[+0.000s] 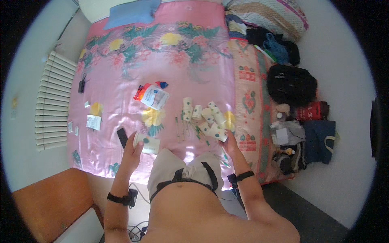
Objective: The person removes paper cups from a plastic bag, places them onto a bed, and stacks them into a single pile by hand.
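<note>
My left hand [133, 152] grips the rim end of a stack of paper cups [150, 144] lying sideways above the bed's near edge, beside a black phone-like object [122, 137]. My right hand [230, 142] holds a paper cup with green and orange dots [217, 132] at the right of a loose group of cups. Several more cups, some nested, lie just beyond it, among them a stack [187, 109] and a single cup [197, 112]. Green-and-white striped sticks [199, 132], perhaps straws, are scattered between my hands, and some lie by my right wrist [224, 158].
A white and orange plastic package [154, 95] lies on the pink floral bedsheet [182, 73]. White packets [93, 122] are at the left, near a radiator [54, 103]. A black bag [291, 85], clothes and a dark blue bag [319, 141] line the right side.
</note>
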`<control>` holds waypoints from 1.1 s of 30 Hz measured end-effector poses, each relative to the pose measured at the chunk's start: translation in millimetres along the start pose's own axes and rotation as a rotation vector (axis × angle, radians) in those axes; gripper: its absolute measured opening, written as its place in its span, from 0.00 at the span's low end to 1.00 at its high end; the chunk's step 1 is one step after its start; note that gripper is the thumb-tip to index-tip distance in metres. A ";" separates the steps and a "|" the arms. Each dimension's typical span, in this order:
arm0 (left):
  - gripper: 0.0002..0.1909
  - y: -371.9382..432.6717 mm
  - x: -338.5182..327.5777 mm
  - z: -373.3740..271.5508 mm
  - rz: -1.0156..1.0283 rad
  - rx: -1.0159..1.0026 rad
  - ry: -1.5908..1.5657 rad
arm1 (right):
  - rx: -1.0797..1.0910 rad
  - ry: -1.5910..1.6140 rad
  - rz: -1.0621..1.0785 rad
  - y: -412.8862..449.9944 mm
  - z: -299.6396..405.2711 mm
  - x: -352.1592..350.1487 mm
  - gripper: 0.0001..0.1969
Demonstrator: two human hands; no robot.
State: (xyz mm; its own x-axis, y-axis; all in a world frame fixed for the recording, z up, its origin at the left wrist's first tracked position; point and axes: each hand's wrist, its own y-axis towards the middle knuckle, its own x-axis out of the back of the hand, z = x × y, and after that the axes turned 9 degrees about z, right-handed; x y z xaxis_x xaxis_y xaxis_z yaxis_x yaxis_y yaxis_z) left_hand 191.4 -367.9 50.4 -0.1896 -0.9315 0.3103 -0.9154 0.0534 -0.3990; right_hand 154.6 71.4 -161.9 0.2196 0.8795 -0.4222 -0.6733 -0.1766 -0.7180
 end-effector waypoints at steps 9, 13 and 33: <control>0.37 32.2 -67.7 -106.6 0.237 -0.309 -0.284 | 0.270 -0.060 0.516 -159.3 107.9 -106.7 0.30; 0.35 31.2 -78.4 -116.7 0.308 -0.365 -0.120 | 0.387 -0.125 0.578 -184.1 108.4 -136.1 0.33; 0.37 14.7 -83.8 -114.3 0.362 -0.625 0.020 | 0.450 -0.459 0.659 -195.5 102.0 -180.2 0.38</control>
State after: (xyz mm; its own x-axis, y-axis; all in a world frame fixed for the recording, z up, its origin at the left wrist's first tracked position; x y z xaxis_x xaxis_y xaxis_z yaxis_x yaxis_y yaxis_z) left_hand 153.3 -247.9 117.1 -0.5206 -0.8098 0.2705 -0.8247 0.5590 0.0863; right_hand 174.6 -7.5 111.0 -0.5429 0.7680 -0.3397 -0.7950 -0.6004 -0.0866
